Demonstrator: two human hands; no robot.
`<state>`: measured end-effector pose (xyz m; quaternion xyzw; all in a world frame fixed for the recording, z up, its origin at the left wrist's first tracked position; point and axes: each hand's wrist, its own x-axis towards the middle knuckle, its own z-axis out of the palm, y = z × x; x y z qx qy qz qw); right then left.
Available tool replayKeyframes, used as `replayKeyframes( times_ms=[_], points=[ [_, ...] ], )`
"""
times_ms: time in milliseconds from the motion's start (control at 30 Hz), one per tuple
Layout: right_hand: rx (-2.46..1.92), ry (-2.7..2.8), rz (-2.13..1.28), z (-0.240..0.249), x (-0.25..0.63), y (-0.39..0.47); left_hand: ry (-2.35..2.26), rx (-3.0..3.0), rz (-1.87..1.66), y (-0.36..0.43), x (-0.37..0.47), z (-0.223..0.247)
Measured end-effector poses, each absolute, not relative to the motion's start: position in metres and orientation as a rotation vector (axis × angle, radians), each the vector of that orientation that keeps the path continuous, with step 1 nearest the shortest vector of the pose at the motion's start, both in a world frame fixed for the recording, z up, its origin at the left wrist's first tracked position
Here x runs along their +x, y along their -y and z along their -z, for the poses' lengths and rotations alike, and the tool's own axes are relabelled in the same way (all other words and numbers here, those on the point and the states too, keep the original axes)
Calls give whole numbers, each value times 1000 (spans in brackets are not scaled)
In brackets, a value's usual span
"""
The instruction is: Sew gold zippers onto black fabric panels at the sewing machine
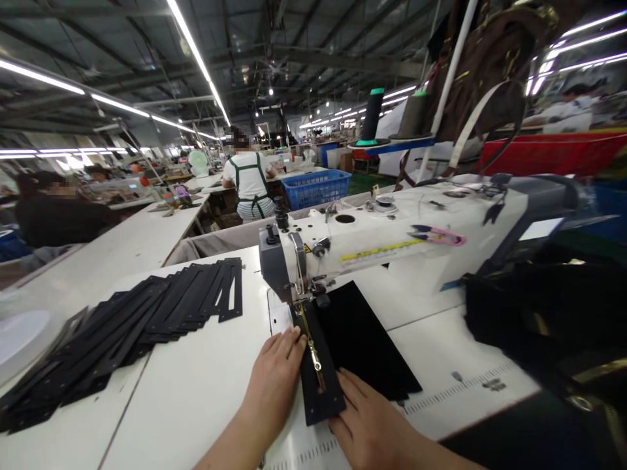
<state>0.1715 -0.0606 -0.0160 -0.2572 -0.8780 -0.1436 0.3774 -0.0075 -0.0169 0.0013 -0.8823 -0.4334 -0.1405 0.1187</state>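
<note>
A black slotted panel (325,403) lies under the presser foot of a white sewing machine (313,248). In its slot shows a zipper (313,349) with gold teeth and a metal pull. My left hand (277,375) rests flat on the panel's left edge, fingers stretched toward the needle area. My right hand (369,418) grips the near right edge of the panel, thumb below and fingers above along the side. A larger black fabric piece (365,346) lies beneath and to the right of the panel. The seam under the foot is hidden.
Several black slotted panels (161,307) lie fanned out at left, near a white round object (22,343). Pink-handled thread snips (438,235) rest on the machine arm. Dark bags (533,320) crowd the right. Thread cones (372,121) stand behind; a person (249,179) stands beyond.
</note>
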Motion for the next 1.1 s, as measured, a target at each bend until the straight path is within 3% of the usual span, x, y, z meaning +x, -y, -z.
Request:
replayKeyframes(
  times_ms=[1100],
  points=[
    [-682, 2299, 213, 23, 173, 31, 1292, -2619, 700, -10, -1, -6]
  ],
)
